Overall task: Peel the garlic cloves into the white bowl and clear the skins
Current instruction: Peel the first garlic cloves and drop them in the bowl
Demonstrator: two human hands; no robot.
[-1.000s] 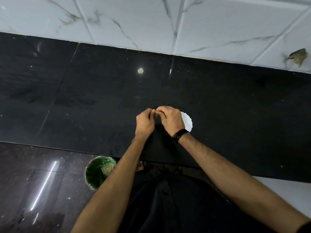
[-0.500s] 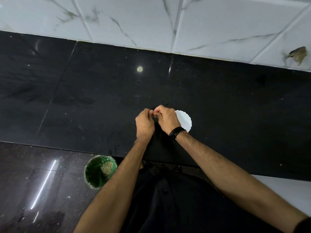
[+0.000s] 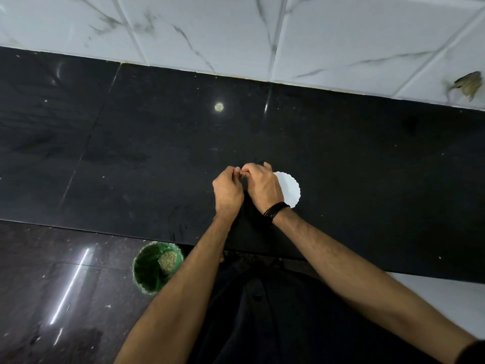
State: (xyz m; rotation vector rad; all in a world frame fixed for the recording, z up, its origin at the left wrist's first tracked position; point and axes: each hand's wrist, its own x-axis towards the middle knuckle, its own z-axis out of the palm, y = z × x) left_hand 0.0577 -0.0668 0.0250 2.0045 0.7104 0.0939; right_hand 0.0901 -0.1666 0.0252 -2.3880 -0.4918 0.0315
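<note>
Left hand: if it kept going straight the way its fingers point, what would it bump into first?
Probably the right hand. The left hand has its fingertips curled toward it, meeting around something tiny, likely a garlic clove, too small to make out. Past them lies bare black countertop, though depth is unclear.

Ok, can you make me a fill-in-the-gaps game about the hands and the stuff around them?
1. The white bowl sits on the ____ counter.
2. The bin on the floor is ____.
3. The black band is on the ____ wrist.
4. The left hand and right hand meet at the ____.

Missing words: black; green; right; fingertips
</note>
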